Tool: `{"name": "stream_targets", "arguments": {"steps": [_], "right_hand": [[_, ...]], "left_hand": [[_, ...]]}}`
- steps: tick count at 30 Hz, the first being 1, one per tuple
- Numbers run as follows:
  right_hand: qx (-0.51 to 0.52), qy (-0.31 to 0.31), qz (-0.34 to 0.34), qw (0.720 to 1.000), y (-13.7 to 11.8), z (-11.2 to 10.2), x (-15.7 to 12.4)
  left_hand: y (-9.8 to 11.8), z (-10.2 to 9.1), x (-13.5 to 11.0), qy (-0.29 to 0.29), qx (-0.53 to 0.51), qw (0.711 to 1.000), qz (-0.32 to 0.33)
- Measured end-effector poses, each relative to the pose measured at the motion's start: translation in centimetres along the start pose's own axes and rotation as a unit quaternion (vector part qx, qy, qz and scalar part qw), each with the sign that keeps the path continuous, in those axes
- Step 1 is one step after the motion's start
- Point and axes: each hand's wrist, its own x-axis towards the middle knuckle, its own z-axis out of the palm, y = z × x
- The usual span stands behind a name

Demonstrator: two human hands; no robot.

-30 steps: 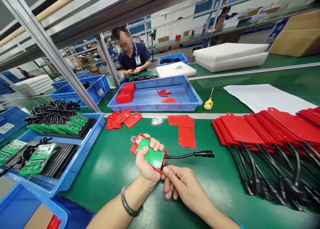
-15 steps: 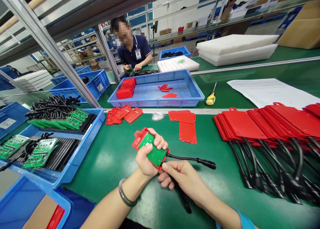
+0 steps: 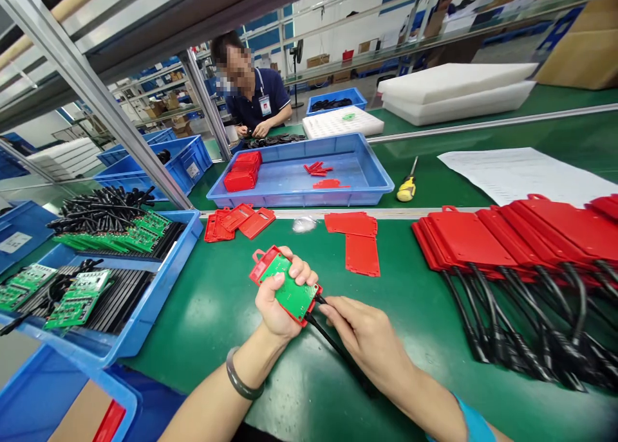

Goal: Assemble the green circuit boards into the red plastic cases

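My left hand [image 3: 282,297] is wrapped round a red plastic case [image 3: 257,271], thumb pressed on the green circuit board [image 3: 294,294] lying inside it. Black cables come out of the case's lower right end. One black cable [image 3: 328,336] runs down and to the right, passing under my right hand [image 3: 364,332]. The fingers of my right hand pinch the other cable [image 3: 320,298] close to where it leaves the case. The far part of that cable is hidden by the hand.
Left, a blue bin [image 3: 140,323] holds circuit boards with cables. Cabled red cases [image 3: 473,239] are stacked right. Ahead lie loose red covers [image 3: 362,255], a blue tray [image 3: 299,197] and a yellow screwdriver [image 3: 407,188]. A co-worker [image 3: 258,98] sits across the bench.
My right hand has moved from the lower cable to the upper one and grips it near the case. The left hand with the case has shifted slightly left.
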Motion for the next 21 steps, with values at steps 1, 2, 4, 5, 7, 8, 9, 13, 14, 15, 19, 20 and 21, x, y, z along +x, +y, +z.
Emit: {"name": "stream_targets", "arguments": {"steps": [1, 2, 4, 5, 7, 8, 9, 13, 14, 15, 19, 20, 21], "right_hand": [[0.018, -0.007, 0.011, 1.0, 0.1, 0.0, 0.0], [0.022, -0.008, 0.006, 1.0, 0.2, -0.1, 0.0], [-0.002, 0.01, -0.048, 0.999, 0.6, -0.5, 0.1], [-0.025, 0.024, -0.086, 0.996, 0.8, -0.8, 0.1], [-0.058, 0.048, -0.136, 0.988, 1.0, -1.1, 0.2], [-0.055, 0.053, -0.132, 0.988, 1.0, -1.1, 0.2], [-0.032, 0.051, -0.107, 0.992, 0.8, -1.0, 0.2], [0.199, -0.025, 0.126, 0.972, -0.5, -0.3, 0.1], [0.263, -0.048, 0.177, 0.947, -0.8, -0.2, 0.1], [0.32, -0.065, 0.216, 0.92, -1.1, -0.2, 0.1], [0.47, -0.122, 0.279, 0.828, -1.0, -0.6, 0.5], [0.495, -0.137, 0.284, 0.81, -0.8, -0.7, 0.6], [0.52, -0.15, 0.286, 0.791, -0.7, -0.7, 0.6]], "left_hand": [[0.0, 0.0, 0.0, 0.002, 0.002, 1.0, -0.002], [0.0, 0.0, 0.0, 0.004, 0.0, 1.0, -0.008], [0.1, -0.1, 0.1, 0.012, -0.017, 0.999, -0.03], [0.1, -0.1, 0.1, 0.015, -0.028, 0.999, -0.042], [0.0, -0.2, 0.2, 0.02, -0.045, 0.997, -0.058], [0.0, -0.2, 0.2, 0.021, -0.049, 0.997, -0.058], [0.0, -0.1, 0.2, 0.021, -0.051, 0.997, -0.054], [0.1, 0.2, 0.0, 0.0, -0.05, 0.998, -0.024], [0.1, 0.3, 0.0, -0.003, -0.045, 0.999, -0.019], [0.2, 0.5, -0.1, -0.004, -0.039, 0.999, -0.016], [0.6, 0.8, -0.2, -0.014, -0.034, 0.999, -0.032], [0.6, 0.8, -0.2, -0.018, -0.043, 0.998, -0.039], [0.7, 0.8, -0.2, -0.022, -0.052, 0.997, -0.046]]}}
